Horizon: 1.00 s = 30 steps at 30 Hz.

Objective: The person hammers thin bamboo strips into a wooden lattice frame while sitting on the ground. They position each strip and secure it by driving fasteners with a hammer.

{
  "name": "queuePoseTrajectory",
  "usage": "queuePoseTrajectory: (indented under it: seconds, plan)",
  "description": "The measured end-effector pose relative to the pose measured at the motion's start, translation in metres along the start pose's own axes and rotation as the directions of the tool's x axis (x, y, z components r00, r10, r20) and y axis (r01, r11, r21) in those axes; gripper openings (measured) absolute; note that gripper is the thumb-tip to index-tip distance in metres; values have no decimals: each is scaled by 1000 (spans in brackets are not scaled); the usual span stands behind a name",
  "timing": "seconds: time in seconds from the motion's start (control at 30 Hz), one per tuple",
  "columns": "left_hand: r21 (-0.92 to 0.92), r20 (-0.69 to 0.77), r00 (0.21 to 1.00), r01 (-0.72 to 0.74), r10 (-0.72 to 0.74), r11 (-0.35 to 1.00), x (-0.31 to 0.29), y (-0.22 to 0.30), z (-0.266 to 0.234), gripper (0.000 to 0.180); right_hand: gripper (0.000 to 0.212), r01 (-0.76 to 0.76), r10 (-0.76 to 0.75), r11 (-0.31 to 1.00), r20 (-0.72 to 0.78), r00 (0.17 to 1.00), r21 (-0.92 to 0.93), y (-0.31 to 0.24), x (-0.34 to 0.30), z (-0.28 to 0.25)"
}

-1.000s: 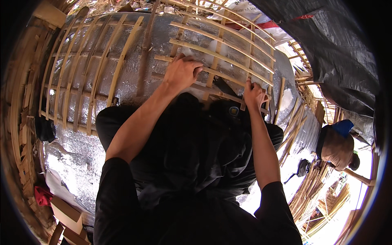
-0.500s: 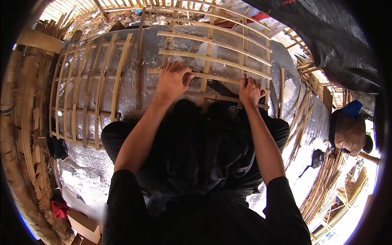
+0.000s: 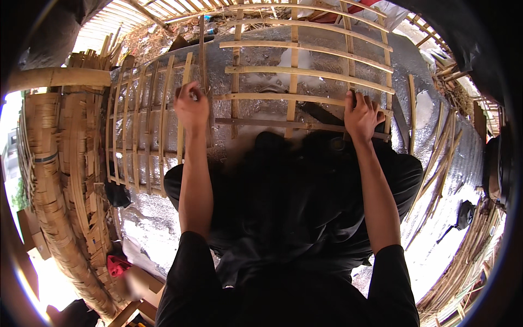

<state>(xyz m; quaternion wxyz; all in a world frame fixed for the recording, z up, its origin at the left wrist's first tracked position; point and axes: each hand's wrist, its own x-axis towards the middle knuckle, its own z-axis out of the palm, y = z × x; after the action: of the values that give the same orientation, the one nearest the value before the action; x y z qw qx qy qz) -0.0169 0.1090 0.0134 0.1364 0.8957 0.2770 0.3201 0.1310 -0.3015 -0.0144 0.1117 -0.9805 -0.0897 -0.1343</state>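
Observation:
A bamboo lattice (image 3: pixel 294 72) of pale crosswise slats over several uprights lies in front of me. My right hand (image 3: pixel 361 117) is closed on a bamboo slat (image 3: pixel 316 99) near its right end, where it crosses the uprights. Beyond the left end of that slat, my left hand (image 3: pixel 192 109) is raised, its fingers loosely curled and apart, with nothing visible in them. It overlaps the edge of a second bamboo lattice (image 3: pixel 147 120) on the left; whether it touches this cannot be told. A darker slat (image 3: pixel 261 123) lies across the uprights nearest my body.
Silvery sheeting (image 3: pixel 147 218) covers the ground beneath the lattices. Thick bamboo pieces (image 3: pixel 71 180) stand along the left, with a red cloth (image 3: pixel 117 265) near their lower end. Loose bamboo strips (image 3: pixel 436 158) lie at the right. A white and red sack (image 3: pixel 376 13) is at the far side.
My left hand has let go of the slat and moved left toward the other lattice. My right hand stays at the slat's right end. The whole view has shifted.

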Motion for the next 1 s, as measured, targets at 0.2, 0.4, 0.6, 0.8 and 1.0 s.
queuePoseTrajectory:
  seconds: [0.2, 0.4, 0.6, 0.8, 1.0]
  plan:
    - [332, 116, 967, 179, -229, 926, -2, -31, 13, 17, 33, -18, 19, 999, -45, 999, 38, 5, 0, 1]
    - [407, 195, 944, 167, -265, 898, 0, -39, 23, 17, 36, -46, 46, 991, 1, 999, 127, 5, 0, -1]
    - [163, 13, 998, 61, -64, 985, 3, -39, 27, 14, 36, -68, 71, 984, -14, 997, 167, 5, -1, 5]
    - [-175, 89, 996, 16, 0, 984, -40, 73, 19, 15, 37, -65, 65, 988, 7, 998, 139, 6, -1, 1]
    - [-259, 247, 969, 76, -10, 963, -48, 87, 12, 20, 37, -88, 91, 985, -15, 996, 152, 6, -2, 2]
